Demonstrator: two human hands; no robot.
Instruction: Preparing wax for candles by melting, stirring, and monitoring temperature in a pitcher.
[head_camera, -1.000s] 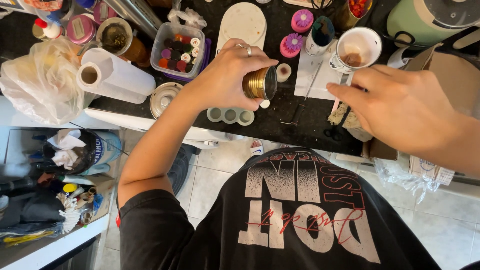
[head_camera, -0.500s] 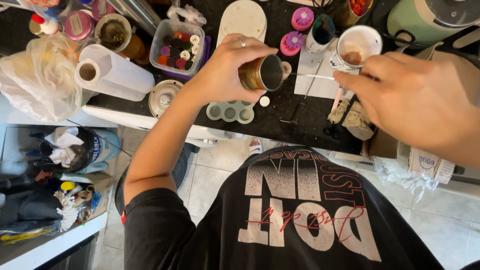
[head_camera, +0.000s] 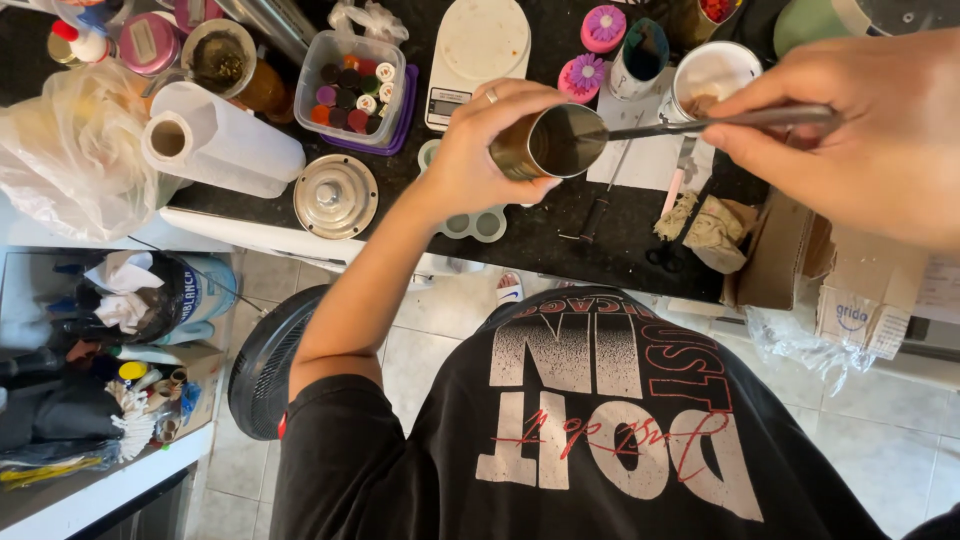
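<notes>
Spreading across the top of the view, a dark counter carries a clear plastic bag and a paper roll at the left, with a white scale further back. A tub of coloured pieces sits beside the roll, a round metal lid lies just in front of it, and a white cup stands to the right. The left hand grasps a gold tin, held tilted above the counter with its mouth facing right. The right hand pinches a thin metal rod whose tip reaches into the tin.
</notes>
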